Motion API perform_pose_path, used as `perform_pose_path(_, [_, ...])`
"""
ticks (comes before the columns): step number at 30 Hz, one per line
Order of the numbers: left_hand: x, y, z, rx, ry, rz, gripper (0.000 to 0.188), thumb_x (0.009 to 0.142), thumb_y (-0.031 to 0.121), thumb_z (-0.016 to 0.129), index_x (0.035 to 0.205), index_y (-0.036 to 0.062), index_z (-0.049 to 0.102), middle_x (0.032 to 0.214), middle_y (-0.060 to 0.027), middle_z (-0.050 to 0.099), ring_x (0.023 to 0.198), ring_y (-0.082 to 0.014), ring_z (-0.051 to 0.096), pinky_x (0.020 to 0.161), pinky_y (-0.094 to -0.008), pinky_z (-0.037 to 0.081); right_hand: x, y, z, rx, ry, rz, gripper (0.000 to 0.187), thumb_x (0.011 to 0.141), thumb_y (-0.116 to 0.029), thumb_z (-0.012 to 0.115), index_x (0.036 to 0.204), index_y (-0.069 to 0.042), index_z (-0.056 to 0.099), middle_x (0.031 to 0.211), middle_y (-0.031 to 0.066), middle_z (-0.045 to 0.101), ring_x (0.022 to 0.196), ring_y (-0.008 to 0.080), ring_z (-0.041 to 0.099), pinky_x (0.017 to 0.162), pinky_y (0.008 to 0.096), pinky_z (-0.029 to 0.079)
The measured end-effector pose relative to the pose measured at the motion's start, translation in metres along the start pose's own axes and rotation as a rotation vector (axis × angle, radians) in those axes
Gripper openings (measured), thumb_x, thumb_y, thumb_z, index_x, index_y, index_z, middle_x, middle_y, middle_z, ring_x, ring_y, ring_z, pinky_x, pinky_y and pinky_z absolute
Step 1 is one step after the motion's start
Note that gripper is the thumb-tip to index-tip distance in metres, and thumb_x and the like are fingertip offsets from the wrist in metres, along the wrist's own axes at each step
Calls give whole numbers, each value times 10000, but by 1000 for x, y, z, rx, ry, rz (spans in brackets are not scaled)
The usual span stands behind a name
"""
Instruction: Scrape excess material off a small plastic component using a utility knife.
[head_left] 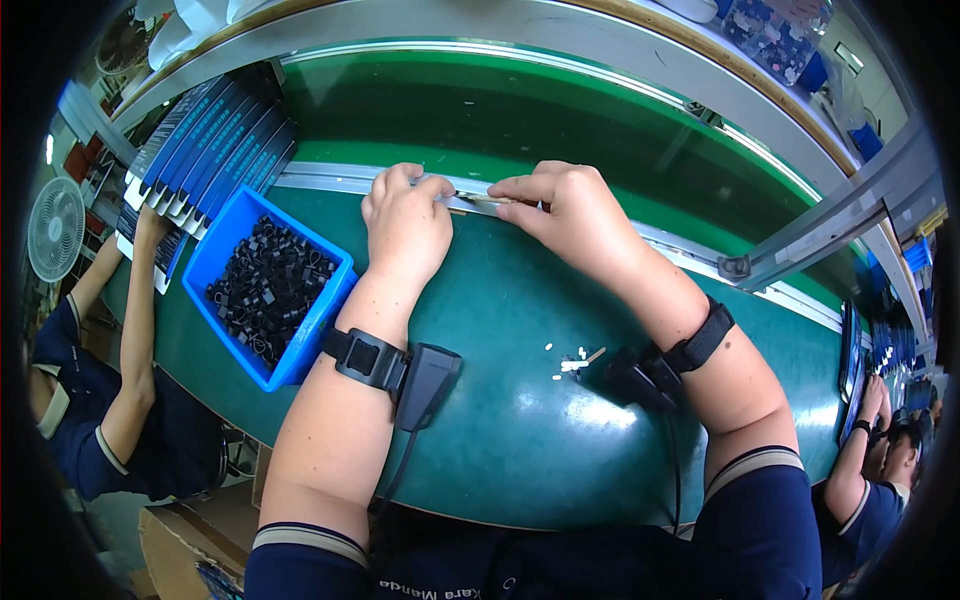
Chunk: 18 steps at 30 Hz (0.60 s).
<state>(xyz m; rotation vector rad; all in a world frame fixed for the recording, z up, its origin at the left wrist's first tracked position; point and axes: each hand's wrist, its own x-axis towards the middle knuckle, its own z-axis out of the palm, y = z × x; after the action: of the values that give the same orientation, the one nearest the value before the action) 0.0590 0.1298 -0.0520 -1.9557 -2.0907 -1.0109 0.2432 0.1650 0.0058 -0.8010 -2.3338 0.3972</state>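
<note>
My left hand (408, 228) rests at the metal rail along the far edge of the green table, fingers curled and closed at the tips. What they grip is hidden. My right hand (575, 212) faces it from the right, thumb and forefinger pinched on a thin, pale strip-like piece (483, 198). The piece has a dark end that points to my left fingertips; it is too small to tell its kind. Left of my left forearm stands a blue bin (345, 275) of small black parts (268, 285) with thin wire loops.
Small white bits (572, 364) and a short brown stick lie mid-table. A green conveyor belt (400, 105) runs beyond the rail (330, 178). Stacked dark boxes (215, 140) lean at the far left, near another person's arm (140, 320). A slanted metal post (830, 215) stands right. Cables trail from my wrist devices.
</note>
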Motion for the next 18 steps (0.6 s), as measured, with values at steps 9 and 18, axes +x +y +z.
perform_pose_path(9, [1,3,-5,4,-22,13,244,809,73,493,917,166,691,1173,-106,544,1183,-294,435,989,-443,320,-5,5,0,182,-20,219,261,811,-194,673,1032,-58,698,788,109,619,704,182,574,672,297,477])
perform_pose_path(18, [2,1,-2,-28,18,-33,165,794,66,557,852,120,702,1155,-112,552,1182,-293,430,999,-453,310,-10,6,6,227,-19,287,261,819,-190,662,1034,-45,694,805,115,629,726,184,584,688,298,480])
